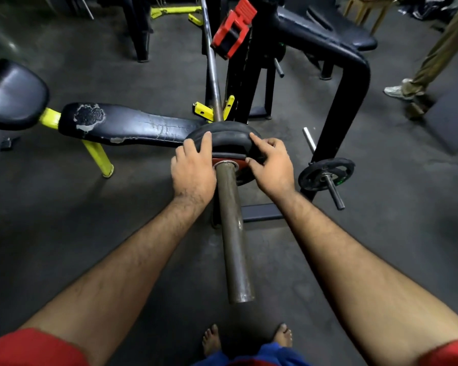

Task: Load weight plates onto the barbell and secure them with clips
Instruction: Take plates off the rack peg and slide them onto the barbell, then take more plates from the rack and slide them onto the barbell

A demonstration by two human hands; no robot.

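A: Where do the weight plates (224, 140) sit?

B: Middle of the frame, threaded on the barbell sleeve (232, 220), which runs from the lower centre up toward the stack. The near face shows red round the hub; the rims behind it are black and look rubber-coated.

A: And the hands?

B: The left hand (193, 170) lies on the left rim, fingers fairly straight and laid over the edge, pressing more than clutching. The right hand (273, 166) rests on the right rim with loose fingers, the forefinger stretched up along the black edge. Neither curls round anything.

A: How will the stack handle?

B: Heavy and stiff, I'd judge. The rubber should give decent friction, but the steel sleeve looks smooth, so plates could creep outward until locked. Best pushed from both rims at once, level, so nothing binds on the sleeve.

A: The clip?

B: A red clip (233, 30) sits at the upper centre, by the black rack upright (245, 75), well apart from the hands. It isn't on the sleeve yet, so securing appears still to do. A bench (132, 125) lies at the left
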